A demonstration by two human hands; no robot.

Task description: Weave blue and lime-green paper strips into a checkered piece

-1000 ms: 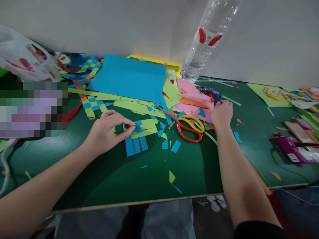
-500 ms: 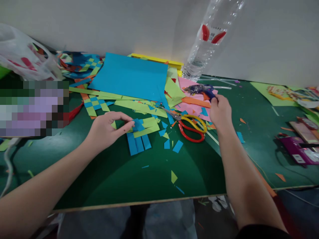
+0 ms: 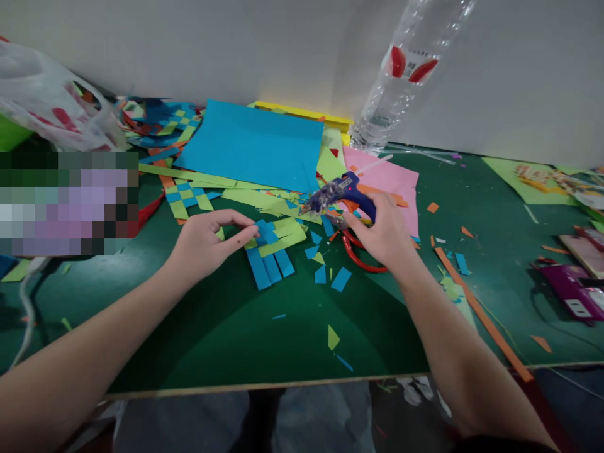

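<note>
Between the thumb and fingers of my left hand [image 3: 212, 242] is the edge of a woven paper piece [image 3: 278, 236], made of blue and light green strips. Its blue strips hang toward me over the green table. My right hand [image 3: 382, 229] is wrapped round the handle of a blue glue gun [image 3: 346, 189]. The gun's nozzle, coated in clear stringy glue, points left toward the woven paper but stays apart from it. Scissors with a red handle loop [image 3: 361, 257] lie under my right hand, which partly hides them.
A blue paper sheet [image 3: 255, 145] lies at the back over green strips, beside a pink sheet [image 3: 396, 182]. A clear plastic bottle [image 3: 401, 82] leans against the wall. Paper scraps [image 3: 340, 279] are scattered about. A plastic bag [image 3: 56, 107] sits left, a purple box [image 3: 573, 289] right.
My right hand has brought the glue gun left and nearer, from above the pink sheet to over the scissors. My left hand keeps its pinch on the woven paper. The view has shifted slightly.
</note>
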